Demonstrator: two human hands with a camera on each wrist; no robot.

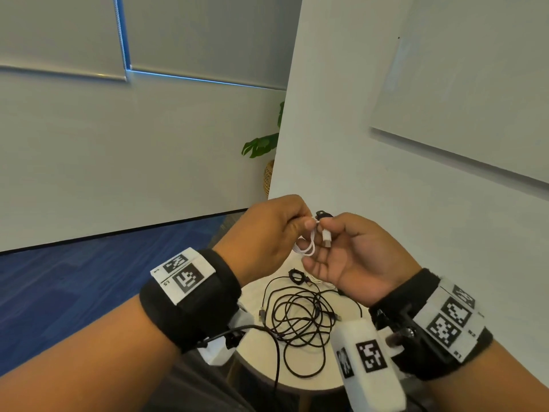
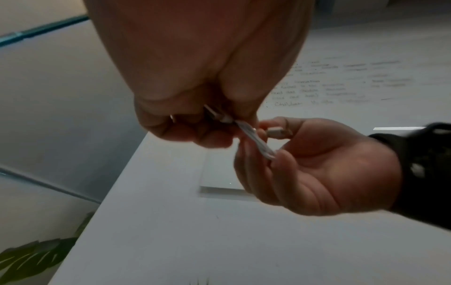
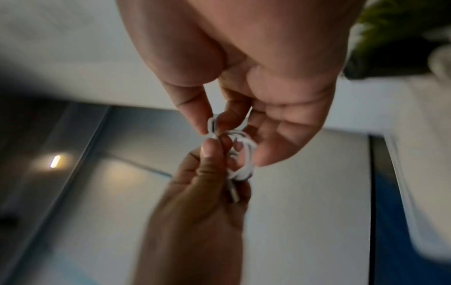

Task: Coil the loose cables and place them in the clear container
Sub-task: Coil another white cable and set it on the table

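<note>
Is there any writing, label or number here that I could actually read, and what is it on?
Nothing reads for certain.
Handwritten lines on the white wall board: too blurred to read.
Small print beside the black-and-white square codes on the left wristband and the right wristband: too small to read.

Above the round table [image 1: 255,295], the left hand [image 1: 264,236] and right hand [image 1: 353,257] meet, the coiled cable [image 1: 307,248] held between them, while a tangle of loose cables [image 1: 300,319] lies on the table below, and a plant [image 1: 261,144] stands behind.
</note>
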